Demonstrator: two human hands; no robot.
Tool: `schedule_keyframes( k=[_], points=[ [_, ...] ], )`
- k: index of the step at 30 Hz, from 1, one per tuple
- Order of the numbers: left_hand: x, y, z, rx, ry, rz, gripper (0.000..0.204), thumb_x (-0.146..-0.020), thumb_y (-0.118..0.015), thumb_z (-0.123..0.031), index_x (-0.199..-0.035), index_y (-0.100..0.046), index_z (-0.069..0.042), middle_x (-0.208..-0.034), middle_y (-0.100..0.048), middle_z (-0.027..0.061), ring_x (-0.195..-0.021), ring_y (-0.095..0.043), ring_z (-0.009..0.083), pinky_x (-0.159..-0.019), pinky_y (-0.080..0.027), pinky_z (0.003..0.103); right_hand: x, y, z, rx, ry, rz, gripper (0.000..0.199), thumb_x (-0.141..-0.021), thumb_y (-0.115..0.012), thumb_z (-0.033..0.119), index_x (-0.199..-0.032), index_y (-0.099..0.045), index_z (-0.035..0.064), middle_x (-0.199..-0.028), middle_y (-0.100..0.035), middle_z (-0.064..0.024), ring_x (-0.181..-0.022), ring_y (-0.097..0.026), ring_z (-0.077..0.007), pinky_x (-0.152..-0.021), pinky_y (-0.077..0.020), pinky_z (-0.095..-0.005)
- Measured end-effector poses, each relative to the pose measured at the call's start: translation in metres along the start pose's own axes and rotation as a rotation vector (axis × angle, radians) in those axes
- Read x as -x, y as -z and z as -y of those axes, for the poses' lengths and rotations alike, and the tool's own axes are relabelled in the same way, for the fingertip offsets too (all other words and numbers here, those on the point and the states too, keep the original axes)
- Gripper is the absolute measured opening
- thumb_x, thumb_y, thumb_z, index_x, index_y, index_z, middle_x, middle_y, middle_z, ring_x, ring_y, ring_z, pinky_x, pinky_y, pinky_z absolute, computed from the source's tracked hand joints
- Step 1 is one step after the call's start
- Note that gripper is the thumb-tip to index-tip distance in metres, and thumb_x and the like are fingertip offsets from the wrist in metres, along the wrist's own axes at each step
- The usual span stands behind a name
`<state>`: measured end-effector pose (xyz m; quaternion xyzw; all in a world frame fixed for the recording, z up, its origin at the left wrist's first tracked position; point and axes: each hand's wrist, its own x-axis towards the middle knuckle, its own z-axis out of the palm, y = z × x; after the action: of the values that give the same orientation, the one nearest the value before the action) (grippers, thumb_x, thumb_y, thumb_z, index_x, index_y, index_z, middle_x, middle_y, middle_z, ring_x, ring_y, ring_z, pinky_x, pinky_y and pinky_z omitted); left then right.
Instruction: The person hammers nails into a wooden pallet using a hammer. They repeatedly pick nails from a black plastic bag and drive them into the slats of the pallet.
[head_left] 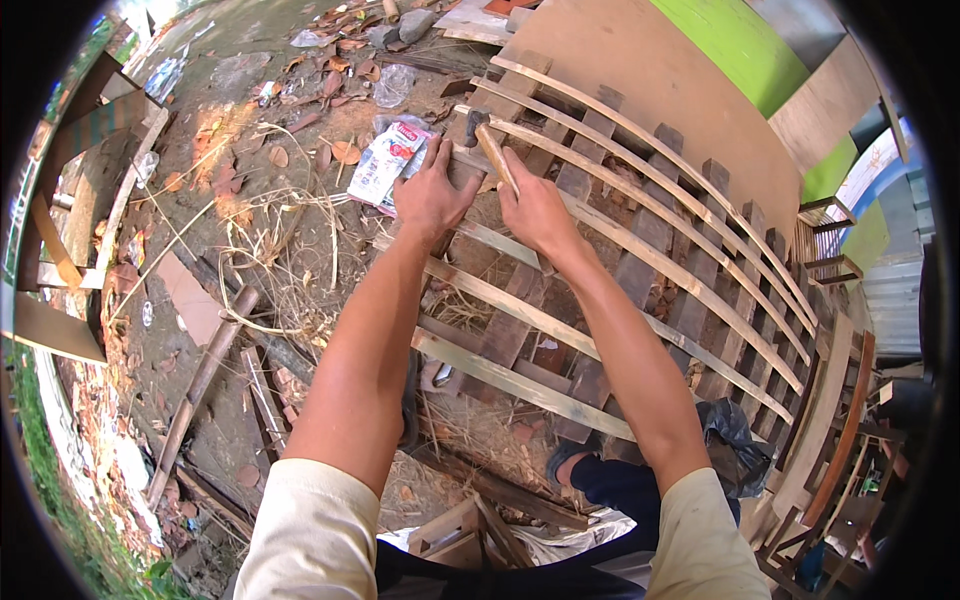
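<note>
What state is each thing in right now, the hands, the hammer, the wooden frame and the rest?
Left hand: flat, pressing on a slat's end.
Right hand: closed around the hammer handle.
Hammer: held, head at the slat.
Slatted wooden frame: lying flat on the ground.
Plastic packet: lying on the dirt.

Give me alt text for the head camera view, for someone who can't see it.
Seen from above, a person's right hand grips a hammer by its wooden handle, while the left hand presses flat on a slat of a wooden lattice frame. The frame lies over dirt strewn with dry leaves, straw and a plastic packet.
</note>
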<state>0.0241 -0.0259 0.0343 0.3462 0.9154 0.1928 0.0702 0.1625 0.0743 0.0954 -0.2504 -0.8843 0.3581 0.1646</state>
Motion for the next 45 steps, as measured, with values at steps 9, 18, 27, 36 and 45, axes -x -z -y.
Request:
schedule_keyframes(
  k=[9, 18, 27, 36, 45],
  points=[
    [-0.001, 0.005, -0.003, 0.000, 0.005, 0.033, 0.095, -0.078, -0.060, -0.066, -0.154, -0.038, -0.013, -0.162, -0.034, 0.0012, -0.121, -0.063, 0.0293, -0.094, -0.053, 0.043, 0.002, 0.002, 0.003, 0.034, 0.016, -0.064, 0.057, -0.098, -0.055, 0.015, -0.151, -0.039, 0.0039, -0.089, -0.067, -0.0310, -0.084, -0.069, -0.0444, -0.077, -0.0531, -0.0472],
    [-0.003, -0.001, 0.001, 0.001, -0.007, -0.003, 0.095, -0.077, -0.060, -0.065, -0.155, -0.038, -0.015, -0.163, -0.033, -0.0001, -0.119, -0.064, 0.0293, -0.093, -0.054, 0.043, 0.009, -0.014, -0.004, -0.007, 0.156, -0.235, 0.054, -0.100, -0.052, 0.017, -0.152, -0.039, 0.0071, -0.085, -0.066, -0.0340, -0.079, -0.070, -0.0435, -0.076, -0.0532, -0.0492],
    [-0.004, -0.003, 0.002, -0.013, -0.014, -0.019, 0.097, -0.076, -0.059, -0.067, -0.155, -0.037, -0.014, -0.163, -0.032, -0.0008, -0.113, -0.068, 0.0289, -0.090, -0.054, 0.043, 0.014, -0.008, 0.006, -0.165, 0.085, -0.306, 0.056, -0.100, -0.054, 0.018, -0.153, -0.038, 0.0064, -0.081, -0.067, -0.0311, -0.072, -0.069, -0.0448, -0.070, -0.0520, -0.0517],
    [-0.003, 0.004, 0.002, 0.009, 0.015, 0.028, 0.096, -0.077, -0.060, -0.066, -0.155, -0.036, -0.016, -0.163, -0.033, -0.0009, -0.123, -0.062, 0.0287, -0.096, -0.052, 0.041, 0.008, -0.005, 0.011, -0.012, 0.062, -0.185, 0.057, -0.102, -0.051, 0.020, -0.155, -0.033, 0.0092, -0.073, -0.065, -0.0285, -0.065, -0.066, -0.0444, -0.065, -0.0498, -0.0517],
    [0.000, 0.007, 0.002, 0.036, 0.009, 0.018, 0.097, -0.075, -0.061, -0.064, -0.155, -0.037, -0.014, -0.163, -0.034, -0.0011, -0.121, -0.063, 0.0283, -0.094, -0.053, 0.041, 0.012, -0.008, -0.011, 0.102, 0.009, 0.028, 0.058, -0.100, -0.051, 0.017, -0.154, -0.033, 0.0059, -0.086, -0.067, -0.0342, -0.080, -0.066, -0.0532, -0.072, -0.0518, -0.0569]
  ],
)
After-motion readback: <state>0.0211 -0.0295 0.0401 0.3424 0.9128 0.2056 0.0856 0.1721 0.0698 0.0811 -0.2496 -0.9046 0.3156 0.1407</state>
